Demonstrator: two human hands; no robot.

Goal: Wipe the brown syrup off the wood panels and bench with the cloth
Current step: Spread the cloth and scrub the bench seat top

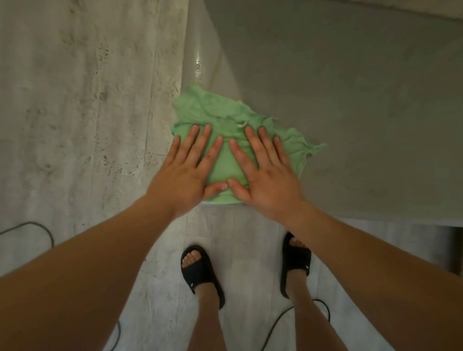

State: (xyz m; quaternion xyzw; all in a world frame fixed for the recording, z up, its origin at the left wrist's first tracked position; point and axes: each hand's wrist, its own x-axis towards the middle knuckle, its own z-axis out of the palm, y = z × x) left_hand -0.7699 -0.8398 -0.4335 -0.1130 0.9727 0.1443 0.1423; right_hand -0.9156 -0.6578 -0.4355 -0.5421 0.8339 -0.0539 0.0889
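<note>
item: crumpled pale green cloth [222, 114] with ragged edges. lies on the near left corner of a smooth grey bench [354, 103], its left side at the bench's left edge. long axis runs roughly from 10 o'clock to 4 o'clock; one frayed corner points to 3 o'clock.

left hand [187, 172]: flat on the cloth's 8 o'clock part, fingers straight and spread, pointing to 1 o'clock; grips nothing.

right hand [264, 174]: flat on the cloth's 5 o'clock part, fingers straight, pointing to 11 o'clock; grips nothing. the two thumb tips meet at the cloth's 6 o'clock edge.

wet glossy streak [198, 65]: on the bench at 12 o'clock from the cloth; colour cannot be told.

whitish wood-grain floor panels [76, 102]: dark speckling, lying at 9 o'clock and 6 o'clock of the bench.

black slide sandals [200, 272]: on both feet, at 6 o'clock from the hands; a small white mark on each strap, too small to read.

thin black cable [36, 229]: on the floor at 8 o'clock; another loops near the right foot.
</note>
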